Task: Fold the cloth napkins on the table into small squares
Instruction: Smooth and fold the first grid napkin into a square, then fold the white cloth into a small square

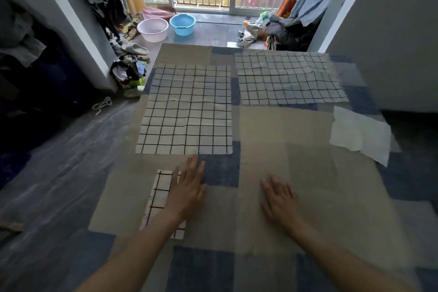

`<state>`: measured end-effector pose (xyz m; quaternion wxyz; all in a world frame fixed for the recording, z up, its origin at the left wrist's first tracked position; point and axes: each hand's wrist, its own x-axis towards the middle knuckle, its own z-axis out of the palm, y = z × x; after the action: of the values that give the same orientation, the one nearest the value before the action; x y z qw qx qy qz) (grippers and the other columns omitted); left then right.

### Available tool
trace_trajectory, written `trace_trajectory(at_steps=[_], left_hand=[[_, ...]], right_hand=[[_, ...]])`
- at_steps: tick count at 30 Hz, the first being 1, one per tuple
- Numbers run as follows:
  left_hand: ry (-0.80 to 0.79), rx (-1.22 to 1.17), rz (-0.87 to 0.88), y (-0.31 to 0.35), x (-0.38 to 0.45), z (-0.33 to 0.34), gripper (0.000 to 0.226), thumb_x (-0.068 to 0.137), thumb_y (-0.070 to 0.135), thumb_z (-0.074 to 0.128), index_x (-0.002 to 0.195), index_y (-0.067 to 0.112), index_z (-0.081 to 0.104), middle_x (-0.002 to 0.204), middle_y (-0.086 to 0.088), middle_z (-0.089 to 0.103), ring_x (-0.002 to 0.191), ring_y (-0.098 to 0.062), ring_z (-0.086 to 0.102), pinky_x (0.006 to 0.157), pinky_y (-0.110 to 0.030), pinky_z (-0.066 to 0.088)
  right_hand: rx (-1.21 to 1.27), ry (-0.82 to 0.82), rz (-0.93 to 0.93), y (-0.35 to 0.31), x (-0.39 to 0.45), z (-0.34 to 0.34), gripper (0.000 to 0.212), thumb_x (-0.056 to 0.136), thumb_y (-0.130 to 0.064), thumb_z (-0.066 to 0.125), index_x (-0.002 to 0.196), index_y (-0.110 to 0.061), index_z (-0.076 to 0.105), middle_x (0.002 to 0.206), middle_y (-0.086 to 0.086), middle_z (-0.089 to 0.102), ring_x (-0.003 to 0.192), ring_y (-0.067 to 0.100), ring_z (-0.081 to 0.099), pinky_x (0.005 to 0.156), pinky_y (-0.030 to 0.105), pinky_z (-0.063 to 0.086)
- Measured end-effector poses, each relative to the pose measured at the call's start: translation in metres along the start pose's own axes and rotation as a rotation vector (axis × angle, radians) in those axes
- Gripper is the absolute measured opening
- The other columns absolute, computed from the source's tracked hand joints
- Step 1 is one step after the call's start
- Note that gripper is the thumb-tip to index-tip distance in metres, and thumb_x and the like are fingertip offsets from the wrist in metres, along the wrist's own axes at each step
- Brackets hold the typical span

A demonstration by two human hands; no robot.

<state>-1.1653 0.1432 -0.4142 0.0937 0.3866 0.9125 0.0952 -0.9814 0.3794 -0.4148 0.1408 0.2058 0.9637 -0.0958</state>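
hands (233, 193) flat, folded napkin (159, 197), white cloth (355, 133)

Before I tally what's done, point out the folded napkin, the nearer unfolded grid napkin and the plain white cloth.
folded napkin (159, 193), head view, its bare left half beside the left hand.
nearer unfolded grid napkin (187, 111), head view, its middle.
plain white cloth (355, 133), head view, its middle.

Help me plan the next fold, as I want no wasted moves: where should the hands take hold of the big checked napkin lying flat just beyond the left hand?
Probably by its two near corners. The checked napkin lies flat and fully spread, its near edge straight and just past the left hand. Coming from the near side, each hand could pinch one corner and carry that edge away to the far edge, halving it.
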Motion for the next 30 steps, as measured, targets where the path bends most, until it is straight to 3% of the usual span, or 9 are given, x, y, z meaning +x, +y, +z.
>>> trace_trajectory(at_steps=[3, 5, 8, 12, 18, 21, 23, 26, 30], left_hand=[[-0.111, 0.016, 0.149, 0.059, 0.028, 0.009, 0.065, 0.091, 0.046, 0.024, 0.151, 0.021, 0.027, 0.162, -0.001, 0.008, 0.148, -0.022, 0.009, 0.118, -0.045, 0.008], [-0.168, -0.017, 0.234, 0.109, 0.044, 0.012, 0.067, 0.087, 0.047, 0.02, 0.149, 0.023, 0.028, 0.162, -0.001, 0.012, 0.147, -0.025, 0.018, 0.118, -0.042, 0.012], [-0.218, -0.061, 0.289, 0.184, 0.067, 0.016, 0.055, 0.094, 0.042, 0.034, 0.146, 0.023, 0.031, 0.16, -0.002, 0.019, 0.141, -0.027, 0.028, 0.112, -0.041, 0.026], [-0.251, -0.061, 0.347, 0.272, 0.097, 0.035, 0.054, 0.096, 0.038, 0.044, 0.146, 0.023, 0.032, 0.159, -0.002, 0.019, 0.143, -0.024, 0.024, 0.111, -0.036, 0.025], [-0.245, 0.022, 0.297, 0.351, 0.123, 0.061, 0.054, 0.091, 0.044, 0.04, 0.141, 0.023, 0.037, 0.155, -0.002, 0.028, 0.138, -0.025, 0.033, 0.105, -0.039, 0.033], [-0.249, 0.067, 0.211, 0.371, 0.128, 0.066, 0.064, 0.079, 0.051, 0.02, 0.128, 0.02, 0.048, 0.139, -0.003, 0.045, 0.124, -0.028, 0.046, 0.095, -0.039, 0.04], [-0.198, 0.093, 0.179, 0.376, 0.133, 0.072, 0.053, 0.081, 0.049, 0.024, 0.114, 0.019, 0.054, 0.124, -0.004, 0.054, 0.112, -0.03, 0.052, 0.085, -0.039, 0.043], [-0.165, 0.123, 0.137, 0.386, 0.149, 0.071, 0.033, 0.088, 0.041, 0.041, 0.105, 0.017, 0.056, 0.112, -0.008, 0.056, 0.106, -0.031, 0.054, 0.081, -0.04, 0.044], [-0.242, 0.153, 0.075, 0.404, 0.172, 0.06, 0.033, 0.089, 0.037, 0.045, 0.113, 0.018, 0.056, 0.119, -0.007, 0.054, 0.114, -0.029, 0.051, 0.086, -0.038, 0.044]], right_hand=[[0.052, 0.0, 0.149, 0.047, -0.01, -0.02, 0.067, 0.091, -0.049, 0.019, 0.15, -0.018, 0.022, 0.159, 0.011, 0.018, 0.138, 0.033, 0.03, 0.112, 0.045, 0.026], [0.096, 0.029, 0.242, 0.08, -0.016, -0.029, 0.061, 0.097, -0.042, 0.032, 0.151, -0.019, 0.017, 0.16, 0.009, 0.013, 0.142, 0.031, 0.023, 0.113, 0.043, 0.022], [0.148, 0.046, 0.337, 0.132, -0.028, -0.039, 0.061, 0.096, -0.036, 0.042, 0.15, -0.016, 0.022, 0.157, 0.011, 0.022, 0.14, 0.03, 0.026, 0.112, 0.041, 0.024], [0.176, 0.029, 0.43, 0.208, -0.053, -0.04, 0.053, 0.094, -0.033, 0.042, 0.143, -0.014, 0.035, 0.152, 0.01, 0.032, 0.136, 0.027, 0.035, 0.108, 0.041, 0.032], [0.23, 0.109, 0.222, 0.287, -0.053, -0.037, 0.031, 0.093, -0.03, 0.047, 0.121, -0.019, 0.053, 0.125, 0.004, 0.053, 0.11, 0.022, 0.051, 0.086, 0.036, 0.047], [0.383, 0.221, 0.242, 0.304, -0.035, -0.049, 0.023, 0.093, -0.025, 0.051, 0.111, -0.016, 0.062, 0.11, 0.005, 0.065, 0.093, 0.022, 0.063, 0.076, 0.035, 0.052], [0.389, 0.366, 0.281, 0.315, -0.023, -0.057, 0.018, 0.092, -0.021, 0.052, 0.103, -0.015, 0.065, 0.101, 0.005, 0.067, 0.083, 0.024, 0.065, 0.064, 0.035, 0.051], [0.353, 0.445, 0.314, 0.337, -0.007, -0.067, 0.016, 0.092, -0.023, 0.055, 0.102, -0.014, 0.062, 0.102, 0.006, 0.06, 0.093, 0.027, 0.058, 0.064, 0.035, 0.046], [0.302, 0.284, 0.346, 0.364, 0.014, -0.073, 0.021, 0.093, -0.03, 0.051, 0.103, -0.014, 0.061, 0.11, 0.006, 0.054, 0.103, 0.028, 0.052, 0.072, 0.038, 0.047]])
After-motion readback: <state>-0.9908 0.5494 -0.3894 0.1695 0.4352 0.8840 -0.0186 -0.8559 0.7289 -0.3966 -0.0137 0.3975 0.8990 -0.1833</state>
